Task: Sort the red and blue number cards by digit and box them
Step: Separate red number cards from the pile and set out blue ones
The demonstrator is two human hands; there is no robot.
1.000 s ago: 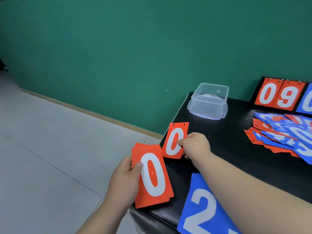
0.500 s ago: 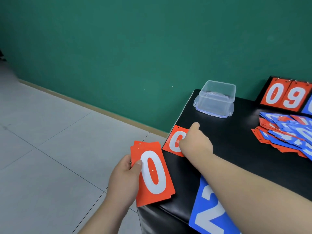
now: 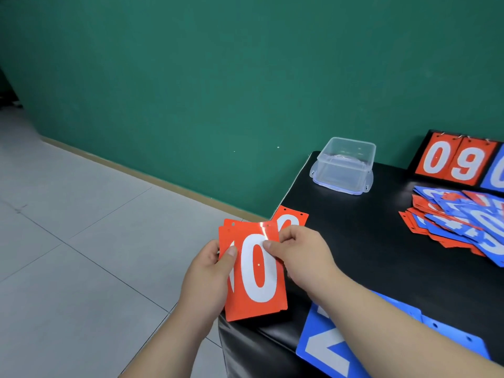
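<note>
Head view: right hand (image 3: 302, 257) partly hides lone red card (image 3: 294, 218); clear box (image 3: 343, 165) beyond.

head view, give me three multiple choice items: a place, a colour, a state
1. Where does the clear box stand? A) on the floor B) on the black table, at its far left corner C) on the card pile
2. What colour is the 2 card at the table's near edge? A) red B) green C) blue
3. What is the left hand doing? A) gripping the stack of 0 cards B) lying flat on the table C) lifting the box
Key: 1 B, it stands on the tabletop; 2 C, white digit on blue; 3 A, thumb on the stack's face.
</note>
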